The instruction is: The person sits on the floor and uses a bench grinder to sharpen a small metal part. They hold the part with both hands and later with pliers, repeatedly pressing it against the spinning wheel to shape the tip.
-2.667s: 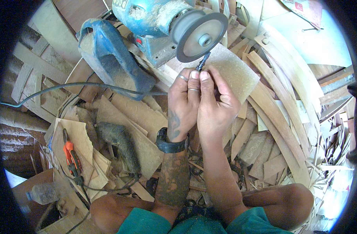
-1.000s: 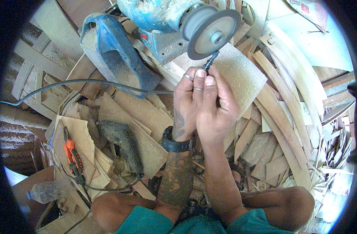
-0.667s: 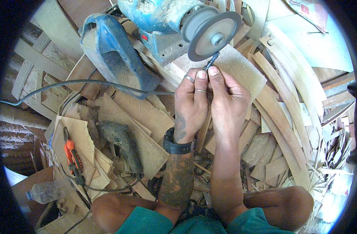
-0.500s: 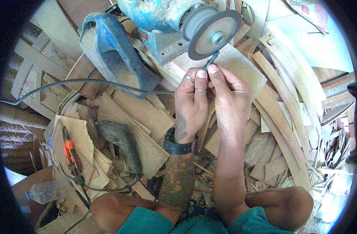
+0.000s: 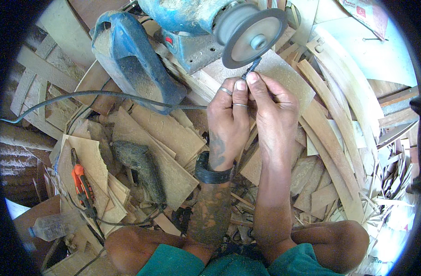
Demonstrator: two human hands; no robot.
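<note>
In front of me, a blue bench grinder carries a grey grinding wheel. Both my hands pinch a slim dark metal bit just below the wheel's lower edge. My left hand, with rings on its fingers, is closed around the near part of the bit. Thumb and fingertips of my right hand press on it from the other side. The bit's far end reaches the wheel's rim; whether they touch, I cannot tell. Its near end is hidden by my fingers.
A blue dusty power-tool body stands left of the grinder. A dark power tool and an orange-and-black tool lie on wood scraps. A cable crosses at left. A plastic bottle lies lower left; curved wood strips lie right.
My hands and the bit have shifted very slightly in the picture, along with the surroundings. The hold on the bit looks the same.
</note>
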